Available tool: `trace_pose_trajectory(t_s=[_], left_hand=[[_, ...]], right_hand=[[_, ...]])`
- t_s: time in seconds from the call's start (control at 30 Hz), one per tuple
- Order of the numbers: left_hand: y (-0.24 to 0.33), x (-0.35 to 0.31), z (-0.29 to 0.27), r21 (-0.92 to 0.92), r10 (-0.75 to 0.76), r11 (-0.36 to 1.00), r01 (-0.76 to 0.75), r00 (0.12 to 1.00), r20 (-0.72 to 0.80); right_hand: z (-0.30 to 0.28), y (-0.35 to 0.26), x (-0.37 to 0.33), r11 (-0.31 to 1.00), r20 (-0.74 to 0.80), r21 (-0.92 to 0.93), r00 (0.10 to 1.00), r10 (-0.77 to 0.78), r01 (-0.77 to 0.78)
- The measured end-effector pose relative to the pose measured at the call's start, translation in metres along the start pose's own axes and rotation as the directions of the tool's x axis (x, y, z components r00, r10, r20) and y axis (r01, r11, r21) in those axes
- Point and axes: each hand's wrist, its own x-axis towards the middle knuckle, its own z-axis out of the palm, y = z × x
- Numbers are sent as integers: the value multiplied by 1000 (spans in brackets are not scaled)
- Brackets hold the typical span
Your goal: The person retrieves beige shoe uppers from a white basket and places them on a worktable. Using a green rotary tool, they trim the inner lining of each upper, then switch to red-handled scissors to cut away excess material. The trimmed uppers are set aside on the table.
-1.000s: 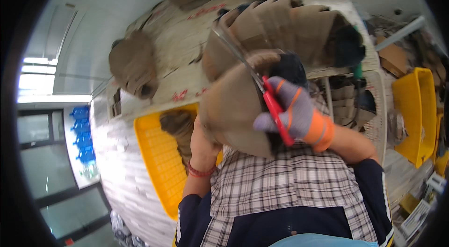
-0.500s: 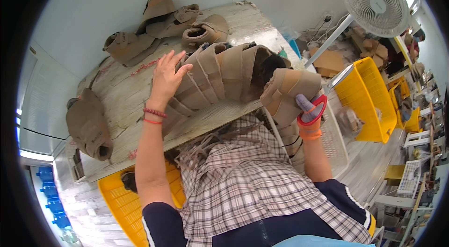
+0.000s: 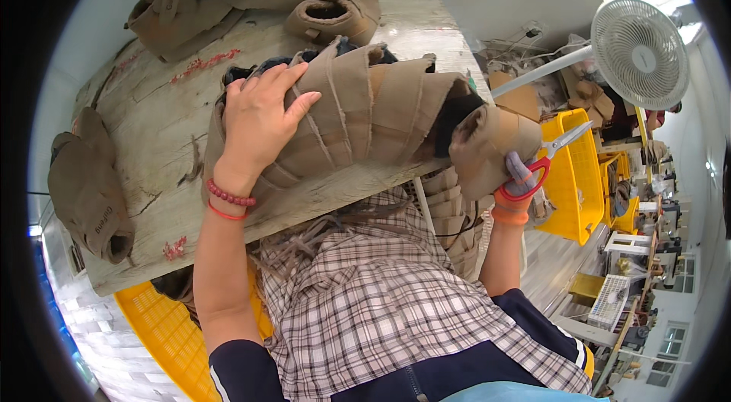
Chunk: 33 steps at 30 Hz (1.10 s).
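A curved row of brown shoe uppers (image 3: 350,116), nested side by side, stands along the table's front edge, with dark lining showing inside. My left hand (image 3: 263,114) lies on the left part of this row, fingers stretched over the top and thumb apart. At the row's right end, my right hand (image 3: 515,187) holds red-handled scissors (image 3: 567,137), their blades pointing up and right. It wears a grey and orange covering. Against it, a single shoe upper (image 3: 491,145) sits at the table corner; whether the fingers also grip it is hidden.
More uppers (image 3: 333,15) lie on the worn wooden table (image 3: 171,151) at the back, and another upper (image 3: 91,185) at the left. A yellow crate (image 3: 567,204) and a white fan (image 3: 640,52) stand on the right. Under the table is another yellow crate (image 3: 164,333). Grey scraps (image 3: 316,231) cover my plaid apron.
My left hand now rests further over the row, its fingers lower against the uppers. The scissors' blades have swung up to the right. The whole view has shifted.
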Motion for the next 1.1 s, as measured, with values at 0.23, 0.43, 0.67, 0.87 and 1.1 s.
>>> trace_pose_trajectory(t_s=[0.23,0.43,0.67,0.87,1.1], left_hand=[[3,5,3,-47,49,997,-53,996,-78],[-8,0,-17,-108,6,994,-6,1000,1],[-7,-18,-87,-95,6,995,-15,996,-91],[-44,-95,-170,285,-49,900,329,726,-686],[-150,-250,-188,330,-392,607,723,634,-667]], right_hand=[[62,10,-2,950,5,-307,998,-56,55],[108,17,36,986,445,9,883,145,-167],[97,166,88,929,478,341,878,-37,-146],[48,149,47,993,238,80,966,-98,81],[70,61,-18,997,334,61,940,-73,56]])
